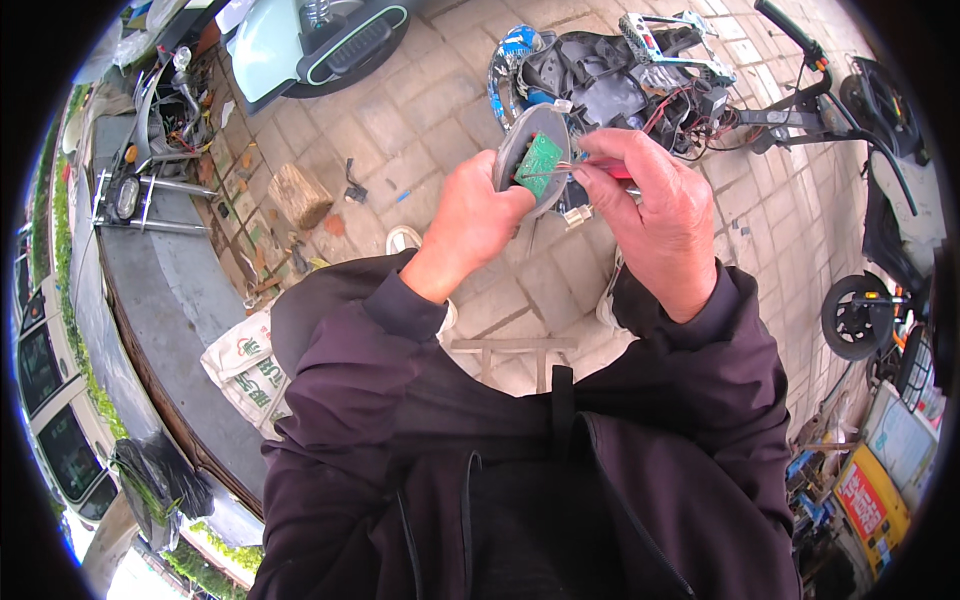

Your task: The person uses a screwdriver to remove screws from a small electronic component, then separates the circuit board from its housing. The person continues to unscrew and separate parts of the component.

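Note:
My left hand [470, 230] is closed around the edge of a round grey housing [508, 142], tilted up in front of me. Inside the housing sits a green circuit board [540, 165] with its soldered side showing. My right hand [655, 205] pinches a red-handled tool [612, 170] with a thin metal end. That end reaches across the board toward my left thumb; whether it touches the board I cannot tell. Wires hang from the housing, and a pale connector [577, 215] dangles beneath, between my hands.
Beyond my hands lies a stripped scooter body [600, 80] with loose wiring. A pale green scooter [300, 50] stands far left, near a wooden block [299, 196]. A scooter wheel [857, 317] and yellow box [868, 505] are at right. A low stool frame [512, 345] is between my legs.

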Demonstrator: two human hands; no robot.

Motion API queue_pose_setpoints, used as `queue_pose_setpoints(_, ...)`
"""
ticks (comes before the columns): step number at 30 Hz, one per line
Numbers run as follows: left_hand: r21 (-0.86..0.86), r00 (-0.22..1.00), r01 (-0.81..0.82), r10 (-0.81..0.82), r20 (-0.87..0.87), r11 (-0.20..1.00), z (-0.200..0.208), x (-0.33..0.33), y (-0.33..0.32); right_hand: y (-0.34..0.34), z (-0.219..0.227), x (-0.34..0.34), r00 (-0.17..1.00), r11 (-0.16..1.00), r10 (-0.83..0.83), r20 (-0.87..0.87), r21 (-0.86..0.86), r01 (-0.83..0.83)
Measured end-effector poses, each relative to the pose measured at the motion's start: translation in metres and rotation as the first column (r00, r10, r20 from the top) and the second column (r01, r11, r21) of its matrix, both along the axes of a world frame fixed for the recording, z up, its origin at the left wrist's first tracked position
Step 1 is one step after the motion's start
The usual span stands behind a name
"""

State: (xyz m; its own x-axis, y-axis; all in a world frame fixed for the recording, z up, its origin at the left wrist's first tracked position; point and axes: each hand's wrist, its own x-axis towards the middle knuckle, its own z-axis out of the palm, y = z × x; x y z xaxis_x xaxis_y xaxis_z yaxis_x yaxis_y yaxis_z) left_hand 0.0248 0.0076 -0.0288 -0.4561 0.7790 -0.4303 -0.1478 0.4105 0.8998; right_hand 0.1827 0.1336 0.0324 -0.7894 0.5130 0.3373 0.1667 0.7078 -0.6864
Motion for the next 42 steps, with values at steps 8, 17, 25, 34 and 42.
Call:
queue_pose_setpoints(8,-0.004,1.000,-0.010,0.010,0.022,1.000,0.004,-0.001,0.001,0.000,-0.001,-0.006,0.991,0.996,0.069,-0.119,-0.041,-0.074)
queue_pose_setpoints(17,0.011,1.000,-0.010,0.010,-0.009,1.000,0.001,-0.002,0.000,-0.001,-0.003,-0.001,0.999,0.998,-0.003,-0.032,-0.069,0.001)
queue_pose_setpoints(25,-0.003,0.998,0.002,-0.003,-0.065,1.000,-0.003,-0.005,-0.001,-0.002,-0.001,-0.002,1.000,0.996,-0.009,-0.009,-0.090,0.008)
queue_pose_setpoints(34,-0.002,0.995,-0.001,0.001,-0.102,1.000,-0.010,-0.005,0.000,0.000,-0.001,-0.001,0.999,0.990,-0.039,0.008,-0.134,0.039)
queue_pose_setpoints(42,0.000,0.997,0.013,-0.013,-0.072,1.000,-0.007,-0.004,0.000,-0.004,-0.005,-0.001,1.000,0.994,-0.021,0.016,-0.108,0.023)
